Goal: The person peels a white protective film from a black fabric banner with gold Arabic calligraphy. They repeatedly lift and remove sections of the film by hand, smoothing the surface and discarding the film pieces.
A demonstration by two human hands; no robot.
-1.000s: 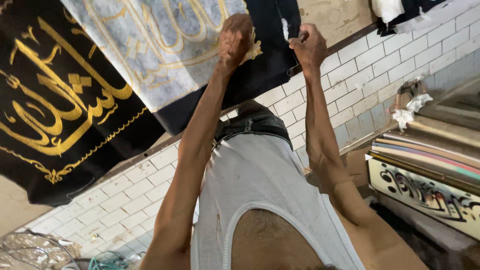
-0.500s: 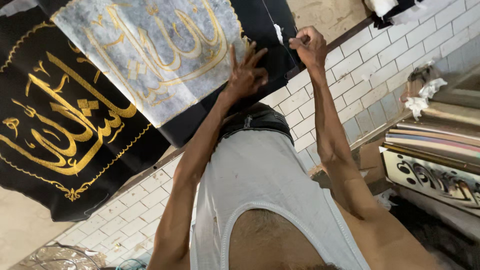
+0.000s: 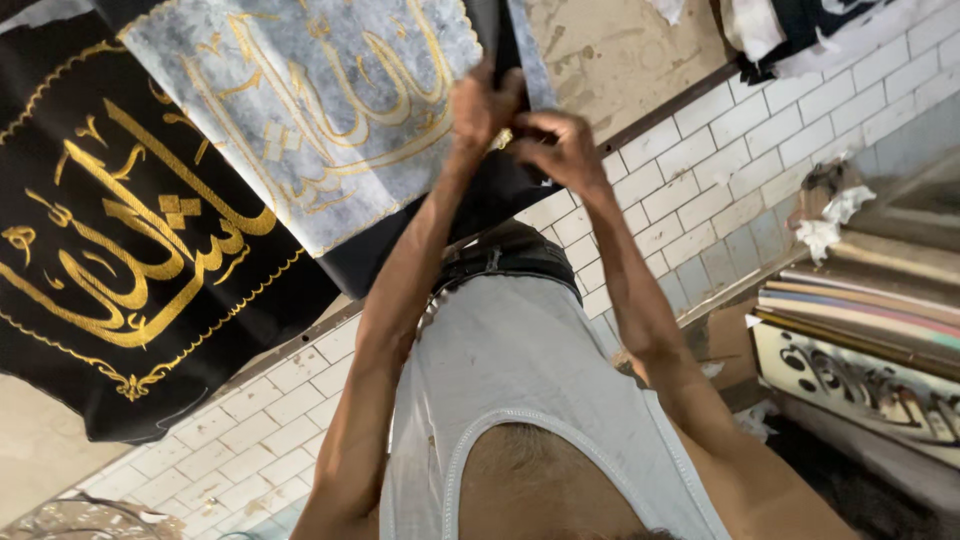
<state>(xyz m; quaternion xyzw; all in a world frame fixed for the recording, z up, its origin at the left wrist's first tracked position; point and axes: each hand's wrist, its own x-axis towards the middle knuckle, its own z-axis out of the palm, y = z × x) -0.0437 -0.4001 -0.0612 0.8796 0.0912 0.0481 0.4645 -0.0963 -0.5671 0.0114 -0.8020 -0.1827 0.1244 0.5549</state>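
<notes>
Both hands, left hand (image 3: pixel 482 105) and right hand (image 3: pixel 560 150), pinch the grey embroidered cloth's (image 3: pixel 310 110) corner, already draped over the black banner (image 3: pixel 110 270), its fixing unfinished.

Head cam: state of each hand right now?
Left hand: closed, gripping the corner of the grey cloth.
Right hand: closed at the same corner; what it grips cannot be told.

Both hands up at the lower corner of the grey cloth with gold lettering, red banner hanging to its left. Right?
Not quite: the banner is black with gold lettering, not red. The head view shows both hands, left and right, at the grey cloth's corner.
</notes>
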